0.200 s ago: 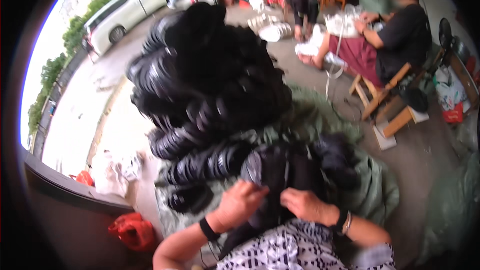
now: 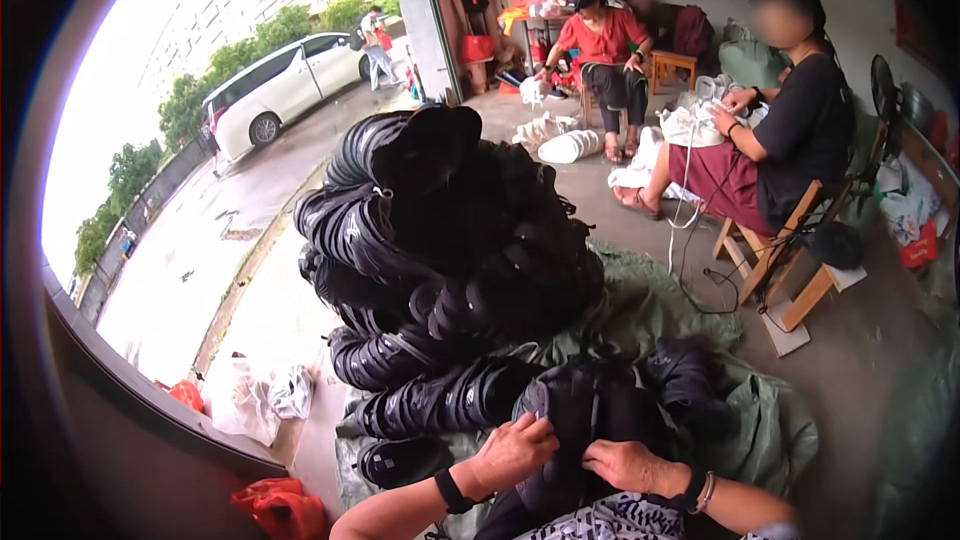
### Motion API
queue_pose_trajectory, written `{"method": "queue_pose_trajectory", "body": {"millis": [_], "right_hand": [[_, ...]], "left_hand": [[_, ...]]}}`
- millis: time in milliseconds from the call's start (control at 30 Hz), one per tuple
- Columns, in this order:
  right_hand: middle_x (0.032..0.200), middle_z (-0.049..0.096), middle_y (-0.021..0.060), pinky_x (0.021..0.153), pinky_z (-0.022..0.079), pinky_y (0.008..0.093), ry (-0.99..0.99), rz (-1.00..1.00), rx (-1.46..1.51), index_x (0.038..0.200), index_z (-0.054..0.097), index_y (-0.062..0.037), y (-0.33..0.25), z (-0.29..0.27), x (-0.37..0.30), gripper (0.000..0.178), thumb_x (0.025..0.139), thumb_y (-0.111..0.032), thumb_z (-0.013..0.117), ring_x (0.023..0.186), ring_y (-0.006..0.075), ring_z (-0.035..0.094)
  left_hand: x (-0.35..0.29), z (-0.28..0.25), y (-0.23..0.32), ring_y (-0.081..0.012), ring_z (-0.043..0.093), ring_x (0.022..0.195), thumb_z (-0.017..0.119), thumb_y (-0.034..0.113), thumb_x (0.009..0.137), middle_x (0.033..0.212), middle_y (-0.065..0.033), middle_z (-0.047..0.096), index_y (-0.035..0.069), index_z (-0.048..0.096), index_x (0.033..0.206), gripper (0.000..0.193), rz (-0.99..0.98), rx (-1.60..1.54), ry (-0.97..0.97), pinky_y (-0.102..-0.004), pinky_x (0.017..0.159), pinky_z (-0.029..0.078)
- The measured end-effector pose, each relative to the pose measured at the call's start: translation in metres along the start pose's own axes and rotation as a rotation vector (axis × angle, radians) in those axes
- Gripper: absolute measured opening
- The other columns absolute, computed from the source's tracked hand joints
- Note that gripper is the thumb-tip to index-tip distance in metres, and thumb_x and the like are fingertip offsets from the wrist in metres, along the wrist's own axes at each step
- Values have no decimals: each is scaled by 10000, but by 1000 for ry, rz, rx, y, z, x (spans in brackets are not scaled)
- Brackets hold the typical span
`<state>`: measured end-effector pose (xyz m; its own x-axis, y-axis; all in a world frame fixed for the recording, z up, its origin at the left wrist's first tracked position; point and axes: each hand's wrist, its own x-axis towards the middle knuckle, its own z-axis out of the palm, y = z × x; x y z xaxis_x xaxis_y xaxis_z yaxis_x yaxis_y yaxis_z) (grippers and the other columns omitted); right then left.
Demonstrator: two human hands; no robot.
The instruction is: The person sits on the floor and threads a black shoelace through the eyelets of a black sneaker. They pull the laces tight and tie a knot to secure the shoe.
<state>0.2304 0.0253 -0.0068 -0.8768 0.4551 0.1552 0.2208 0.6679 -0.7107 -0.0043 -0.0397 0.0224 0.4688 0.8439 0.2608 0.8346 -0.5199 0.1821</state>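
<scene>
On my lap lies a black piece that looks like a shoe upper (image 2: pixel 572 420), with a grey patch on its left edge. My left hand (image 2: pixel 512 454) pinches that edge, fingers curled. Just across a narrow gap, my right hand (image 2: pixel 632 466) has its thumb and fingers pressed together against the dark fabric; whatever they grip is too small to make out. Beyond my hands rises a tall pile of nested black shoe uppers (image 2: pixel 450 230). A lower row of them (image 2: pixel 440 402) and a single one (image 2: pixel 404 462) lie left of my lap.
A green tarp (image 2: pixel 770 430) spreads beneath the pile. White bags (image 2: pixel 245 405) and a red bag (image 2: pixel 283 508) sit at the left. Far right, a person in black (image 2: pixel 810 130) handles white pieces on a wooden seat; another in red (image 2: pixel 605 35) sits behind. Cables (image 2: pixel 715 310) cross the floor.
The whole view has tilted upward and steadied, so the pile and my hands appear lower in it. Both hands keep nearly the same grip and spacing at the black upper.
</scene>
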Motion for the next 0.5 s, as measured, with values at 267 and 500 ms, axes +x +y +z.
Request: {"method": "queue_pose_trajectory", "body": {"millis": [267, 500], "right_hand": [[831, 662, 105, 602, 533, 314, 13, 61, 126, 944, 622, -29, 8, 1, 2, 97, 900, -115, 626, 614, 187, 656], [681, 639, 64, 502, 490, 260, 351, 265, 426, 919, 588, -15, -2, -17, 13, 84, 939, -93, 565, 529, 108, 603]], "left_hand": [[8, -1, -4, -208, 585, 859, 647, 128, 731, 889, -32, 491, 133, 577, 903, 186, 174, 16, -113, -326, 599, 546], [-9, 44, -6, -211, 612, 664, 673, 108, 775, 798, -39, 525, 107, 557, 939, 201, -37, -134, 280, -327, 488, 516]]}}
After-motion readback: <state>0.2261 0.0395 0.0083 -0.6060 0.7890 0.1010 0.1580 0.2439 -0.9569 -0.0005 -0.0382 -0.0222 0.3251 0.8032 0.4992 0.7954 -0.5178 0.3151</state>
